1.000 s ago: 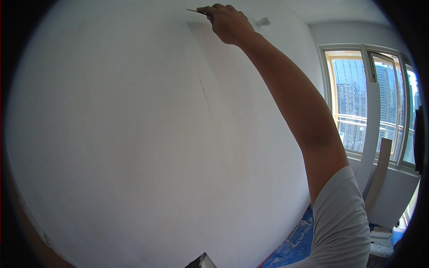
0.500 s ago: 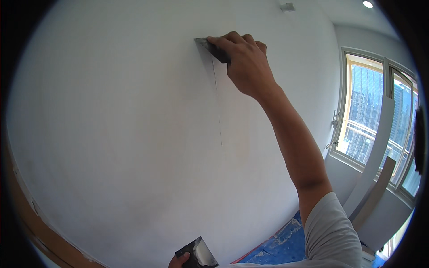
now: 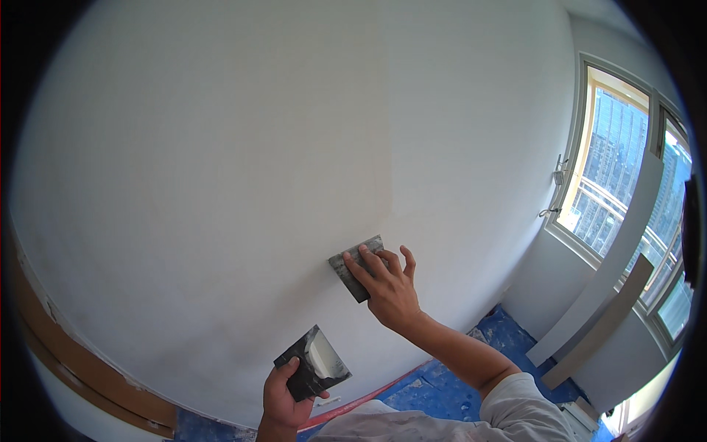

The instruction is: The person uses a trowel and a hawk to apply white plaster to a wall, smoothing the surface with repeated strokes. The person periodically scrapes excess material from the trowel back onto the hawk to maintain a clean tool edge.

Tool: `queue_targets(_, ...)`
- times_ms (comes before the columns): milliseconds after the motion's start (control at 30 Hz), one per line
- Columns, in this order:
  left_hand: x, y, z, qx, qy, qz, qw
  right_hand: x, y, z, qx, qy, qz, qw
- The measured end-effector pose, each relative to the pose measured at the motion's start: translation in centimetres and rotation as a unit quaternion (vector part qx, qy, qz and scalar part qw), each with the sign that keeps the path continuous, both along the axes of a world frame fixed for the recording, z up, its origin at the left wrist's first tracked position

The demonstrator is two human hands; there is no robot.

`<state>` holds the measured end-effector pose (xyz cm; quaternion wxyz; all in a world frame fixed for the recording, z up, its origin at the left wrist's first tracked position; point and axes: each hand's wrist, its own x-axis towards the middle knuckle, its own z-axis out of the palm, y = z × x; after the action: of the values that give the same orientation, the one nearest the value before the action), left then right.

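Note:
In front of me stands a white wall (image 3: 221,147), its surface smooth and pale. My right hand (image 3: 390,291) holds a dark, flat putty knife (image 3: 352,274), fingers spread over its blade, which lies at the wall around mid-height. Lower and to the left, my left hand (image 3: 283,394) grips a second putty knife (image 3: 298,372), dark with a broad blade. White putty (image 3: 324,355) is heaped on that blade. A gap of wall separates the two tools.
Blue floor covering (image 3: 434,394) runs along the wall's foot, edged by a red strip. On the right, long boards (image 3: 607,320) lean near a window (image 3: 607,166). A brown board or trim (image 3: 88,361) borders the wall at lower left.
My right hand has come down the wall with its putty knife. The dark line below the blade no longer shows. My left hand and its loaded knife have risen further into view.

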<state>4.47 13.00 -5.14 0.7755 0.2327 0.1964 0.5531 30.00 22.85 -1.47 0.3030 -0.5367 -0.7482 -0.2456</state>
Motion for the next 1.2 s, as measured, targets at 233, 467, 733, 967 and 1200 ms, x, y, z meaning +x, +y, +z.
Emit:
queue_targets(233, 1.7, -2.0, 0.3, -0.014, -0.013, 0.071, 0.997, -0.2, -5.6, 2.4, -0.221, 0.164, 0.131, 0.952)
queue_targets(467, 3.7, -1.8, 3.1, -0.030, -0.051, 0.024, 0.998, -4.7, -10.2, -4.6, 0.138, 0.508, 0.397, 0.752)
queue_targets(733, -0.1, -1.8, 3.1, 0.077, -0.079, -0.046, 0.993, -5.3, -11.1, -0.8, -0.114, 0.176, 0.223, 0.952)
queue_targets(967, -2.4, -1.6, 0.1, 0.337, 0.116, 0.083, 0.931, -2.5, -12.7, -4.7, -0.329, 0.755, 0.211, 0.526)
queue_targets(1200, -4.0, 1.4, -0.6, 0.667, 0.370, 0.206, 0.613, -7.5, -13.3, -2.9, -0.479, 0.783, 0.352, 0.181)
